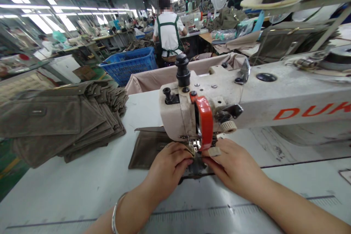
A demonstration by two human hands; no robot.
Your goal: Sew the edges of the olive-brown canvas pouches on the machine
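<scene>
An olive-brown fabric piece (146,150) with a small label lies under the head of the white sewing machine (175,113). My left hand (171,164) is closed on the cloth just left of the presser foot (195,145), thumb and fingers pinched together. On the other side of the foot, my right hand (233,159) pinches the cloth edge close to the needle area. A light strip of tape or bandage (214,151) is wrapped on one of its fingers. An orange guard (205,122) hangs in front of the needle, which I cannot make out clearly.
A thick stack of olive-brown fabric pieces (55,117) lies on the table's left side. Behind the table are a pink cloth-lined bin (153,78) and a blue crate (131,64). A person in a white shirt (168,33) sits further back. Ruler markings (219,210) run along the front.
</scene>
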